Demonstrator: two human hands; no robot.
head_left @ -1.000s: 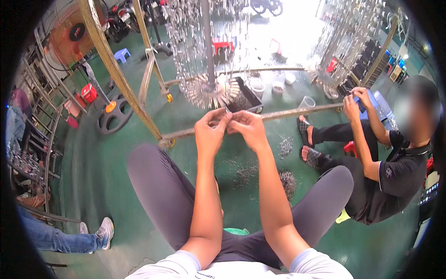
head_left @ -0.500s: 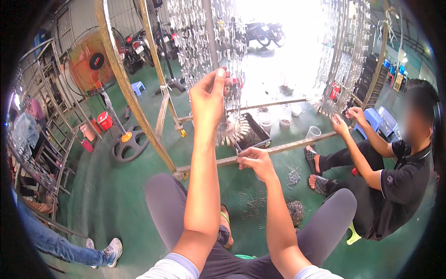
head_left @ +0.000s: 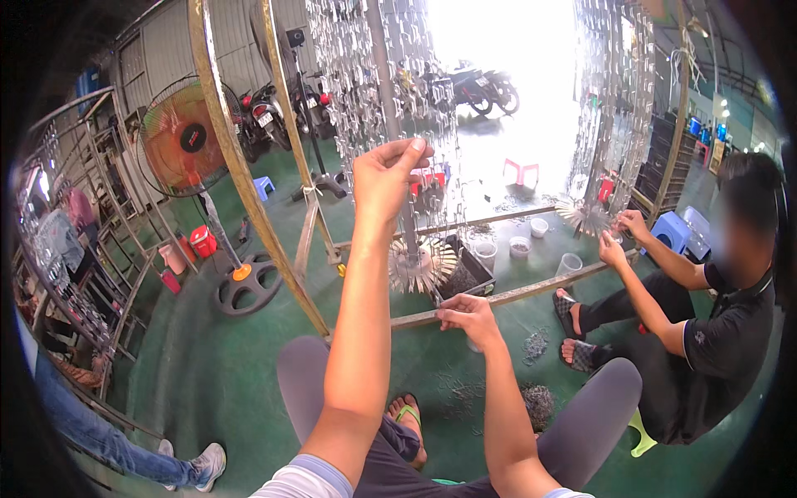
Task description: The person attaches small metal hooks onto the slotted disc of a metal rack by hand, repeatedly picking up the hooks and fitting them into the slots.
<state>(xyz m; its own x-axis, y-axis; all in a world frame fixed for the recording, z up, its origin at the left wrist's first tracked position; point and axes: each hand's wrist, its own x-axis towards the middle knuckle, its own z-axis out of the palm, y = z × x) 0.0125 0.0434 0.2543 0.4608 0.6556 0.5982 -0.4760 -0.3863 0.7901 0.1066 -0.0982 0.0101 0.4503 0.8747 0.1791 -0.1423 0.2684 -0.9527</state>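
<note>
Two tight pinches going on: left hand (head_left: 383, 178) up at 12 o'clock, in front of the strands (head_left: 340, 75); right hand (head_left: 471, 318) between 4 and 5 o'clock, seen against the bar (head_left: 548, 285). Can't tell what either's holding, tbh. Tray (head_left: 481, 291) is at 12 from the right hand, bits (head_left: 538, 404) piled at 5.

In the middle of the frame, the left hand (head_left: 390, 183) is up by the shiny hanging strips (head_left: 349, 79), and the right hand (head_left: 467, 317) is lower. A big orange fan (head_left: 184, 139) stands upper left.
</note>
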